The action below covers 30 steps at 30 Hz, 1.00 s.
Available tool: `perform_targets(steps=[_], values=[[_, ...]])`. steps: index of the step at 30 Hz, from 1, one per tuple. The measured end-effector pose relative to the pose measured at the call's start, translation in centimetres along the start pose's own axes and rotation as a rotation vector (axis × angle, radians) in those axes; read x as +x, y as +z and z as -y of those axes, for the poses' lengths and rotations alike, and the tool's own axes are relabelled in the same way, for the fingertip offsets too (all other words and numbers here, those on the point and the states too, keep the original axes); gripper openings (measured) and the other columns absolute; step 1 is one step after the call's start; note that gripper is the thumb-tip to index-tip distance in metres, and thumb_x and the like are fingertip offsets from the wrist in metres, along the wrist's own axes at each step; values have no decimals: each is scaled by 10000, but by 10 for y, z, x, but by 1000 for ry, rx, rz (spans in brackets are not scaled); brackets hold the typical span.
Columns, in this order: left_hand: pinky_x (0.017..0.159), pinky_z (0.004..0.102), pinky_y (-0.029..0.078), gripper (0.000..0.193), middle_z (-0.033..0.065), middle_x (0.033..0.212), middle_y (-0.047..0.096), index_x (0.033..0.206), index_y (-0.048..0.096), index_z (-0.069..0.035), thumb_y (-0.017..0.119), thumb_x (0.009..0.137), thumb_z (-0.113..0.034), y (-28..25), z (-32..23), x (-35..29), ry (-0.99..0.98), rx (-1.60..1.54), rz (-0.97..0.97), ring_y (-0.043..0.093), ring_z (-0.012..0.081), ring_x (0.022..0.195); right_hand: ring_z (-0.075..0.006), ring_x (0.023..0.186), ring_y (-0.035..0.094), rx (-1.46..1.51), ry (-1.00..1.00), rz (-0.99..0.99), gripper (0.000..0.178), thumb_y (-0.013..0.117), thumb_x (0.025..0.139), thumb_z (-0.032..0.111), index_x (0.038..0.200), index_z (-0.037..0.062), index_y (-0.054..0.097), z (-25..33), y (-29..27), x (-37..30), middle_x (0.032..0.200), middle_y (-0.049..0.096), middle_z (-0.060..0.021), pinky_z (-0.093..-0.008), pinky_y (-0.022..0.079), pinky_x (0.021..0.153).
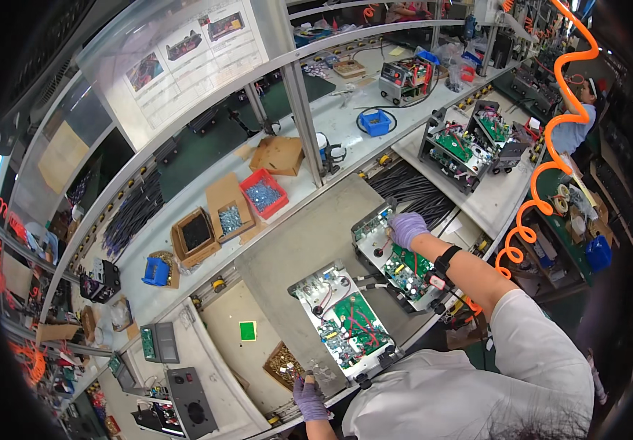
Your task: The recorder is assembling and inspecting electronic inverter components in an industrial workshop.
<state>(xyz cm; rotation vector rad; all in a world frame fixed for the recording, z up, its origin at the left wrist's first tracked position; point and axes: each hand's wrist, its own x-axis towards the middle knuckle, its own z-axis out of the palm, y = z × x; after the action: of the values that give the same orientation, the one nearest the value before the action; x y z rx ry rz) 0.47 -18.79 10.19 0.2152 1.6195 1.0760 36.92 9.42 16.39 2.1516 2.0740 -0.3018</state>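
Note:
My right hand, in a purple glove with a black strap at the wrist, is at the far end of an open electronic unit with a green circuit board. Its fingers curl down by the end panel; whatever they pinch is hidden. To the left lies a second open unit, a white chassis with a green board and red wires. My left hand, also gloved, is low beside a box of small brass-coloured parts. Its fingers are drawn together, and anything in them is too small to name.
Along the bench stand a red bin of screws, cardboard boxes and blue bins. More units sit at the far right, near a coiled orange hose. Dark cables lie beyond my right hand. A person is at the right.

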Motion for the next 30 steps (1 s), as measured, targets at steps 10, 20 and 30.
perform_targets(steps=[10,20,30], values=[[317,207,233,154,-15,586,455,920,528,-115,593,795,-175,-9,9,4,-17,-70,-17,340,68,371,-317,802,607,15,-95,-51,234,533,773,254,841,60,644,3,-4,1,852,627,-152,-403,480,707],[322,218,246,157,-35,553,428,903,536,-100,615,795,-182,-2,7,7,-29,-53,-36,345,64,380,-321,764,604,17,-90,-84,215,539,752,242,793,52,631,5,-5,-2,798,624,-148,-407,479,678],[316,215,238,156,-36,554,425,873,529,-105,626,791,-195,4,5,8,-33,-39,-37,341,62,374,-314,798,603,3,-72,-43,243,519,777,272,843,64,627,3,-4,0,823,625,-140,-405,478,711]])
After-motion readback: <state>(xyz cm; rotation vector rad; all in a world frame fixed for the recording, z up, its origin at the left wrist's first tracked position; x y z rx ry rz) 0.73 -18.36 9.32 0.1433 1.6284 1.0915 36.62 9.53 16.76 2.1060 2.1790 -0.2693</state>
